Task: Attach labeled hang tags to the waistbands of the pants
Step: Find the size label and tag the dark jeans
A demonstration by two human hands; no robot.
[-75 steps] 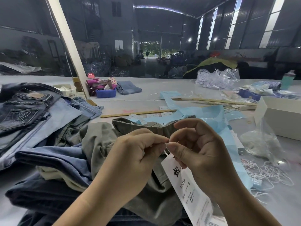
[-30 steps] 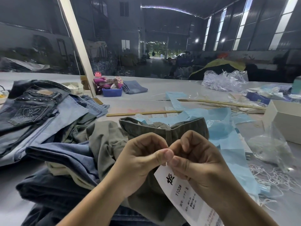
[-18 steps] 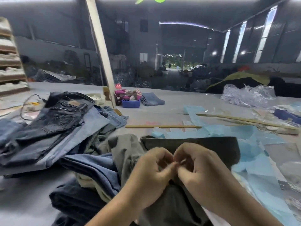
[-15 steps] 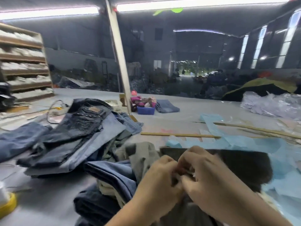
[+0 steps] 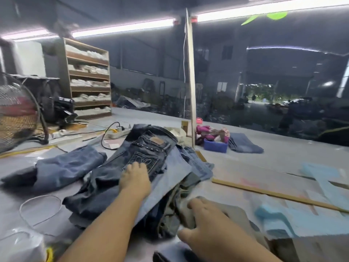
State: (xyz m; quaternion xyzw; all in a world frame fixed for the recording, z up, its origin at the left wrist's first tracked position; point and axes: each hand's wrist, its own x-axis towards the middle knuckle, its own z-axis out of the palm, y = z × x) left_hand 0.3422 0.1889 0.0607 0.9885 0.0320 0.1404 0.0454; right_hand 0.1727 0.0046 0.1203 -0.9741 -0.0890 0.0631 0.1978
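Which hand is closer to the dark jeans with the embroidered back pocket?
Left. The left hand rests on the dark jeans, just below the pocket. The right hand is apart, on the olive pants.

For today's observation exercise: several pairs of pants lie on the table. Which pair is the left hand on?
The dark jeans with the embroidered back pocket and leather patch, atop the pile. The left hand lies on them; the other jeans are lighter blue.

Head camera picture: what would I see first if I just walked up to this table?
Probably the heap of jeans in the middle of the grey table, with the left hand resting on the dark pair on top. Closer in, the right hand touches olive pants. A round fan stands at the far left.
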